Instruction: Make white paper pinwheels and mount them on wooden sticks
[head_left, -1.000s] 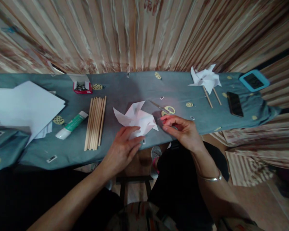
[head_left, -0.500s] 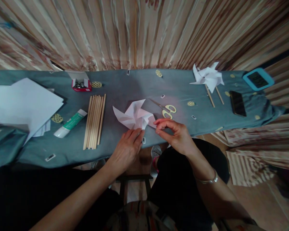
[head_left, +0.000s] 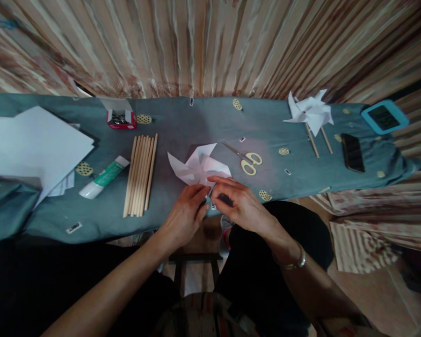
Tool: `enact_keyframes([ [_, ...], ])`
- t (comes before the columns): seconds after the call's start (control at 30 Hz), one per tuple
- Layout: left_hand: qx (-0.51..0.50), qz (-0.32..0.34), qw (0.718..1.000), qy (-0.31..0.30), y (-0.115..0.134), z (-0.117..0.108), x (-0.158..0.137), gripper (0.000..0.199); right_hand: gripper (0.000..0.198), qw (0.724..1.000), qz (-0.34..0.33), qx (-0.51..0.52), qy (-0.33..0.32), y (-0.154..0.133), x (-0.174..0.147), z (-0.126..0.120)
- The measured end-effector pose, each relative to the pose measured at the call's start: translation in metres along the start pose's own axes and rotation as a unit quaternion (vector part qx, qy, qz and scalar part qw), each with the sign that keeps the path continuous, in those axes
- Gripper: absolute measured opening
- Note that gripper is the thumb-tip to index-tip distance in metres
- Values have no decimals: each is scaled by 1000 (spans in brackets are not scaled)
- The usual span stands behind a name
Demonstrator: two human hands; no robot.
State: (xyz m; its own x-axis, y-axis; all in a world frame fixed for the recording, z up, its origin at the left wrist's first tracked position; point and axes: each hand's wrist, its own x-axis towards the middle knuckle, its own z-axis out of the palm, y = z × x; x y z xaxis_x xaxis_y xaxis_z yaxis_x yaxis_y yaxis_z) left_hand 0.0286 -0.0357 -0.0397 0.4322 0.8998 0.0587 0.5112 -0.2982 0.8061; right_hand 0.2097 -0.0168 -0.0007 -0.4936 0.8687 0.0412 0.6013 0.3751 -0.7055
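A white folded paper pinwheel [head_left: 198, 166] lies flat on the grey-blue cloth-covered table [head_left: 196, 121] just in front of me. My left hand [head_left: 184, 215] rests on the pinwheel's near edge with its fingertips pressing the paper. My right hand [head_left: 238, 203] has come in beside it, its fingers pinched together at the same near edge of the paper, touching the left fingertips. Whether the right fingers hold something small is hidden.
Yellow-handled scissors [head_left: 247, 159] lie right of the pinwheel. A row of wooden sticks [head_left: 140, 174], a green glue tube [head_left: 103, 178], a red box of pins [head_left: 120, 118] and white paper sheets [head_left: 31, 145] lie left. Finished pinwheels on sticks [head_left: 310, 114], a black phone [head_left: 352, 152] and a blue device [head_left: 384, 117] lie right.
My right hand has moved left from beside the scissors to the pinwheel's near edge, meeting the left hand. The left hand has slid slightly toward me along the paper.
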Motion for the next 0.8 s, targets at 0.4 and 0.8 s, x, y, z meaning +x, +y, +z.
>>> enact_keyframes([
  [0.4,-52,-23,998,-24,1,-6,6,31,16,998,11,-19,-52,0,10,-1],
  [0.8,-51,-32,998,-27,1,-8,8,31,14,998,25,-15,-63,3,18,0],
])
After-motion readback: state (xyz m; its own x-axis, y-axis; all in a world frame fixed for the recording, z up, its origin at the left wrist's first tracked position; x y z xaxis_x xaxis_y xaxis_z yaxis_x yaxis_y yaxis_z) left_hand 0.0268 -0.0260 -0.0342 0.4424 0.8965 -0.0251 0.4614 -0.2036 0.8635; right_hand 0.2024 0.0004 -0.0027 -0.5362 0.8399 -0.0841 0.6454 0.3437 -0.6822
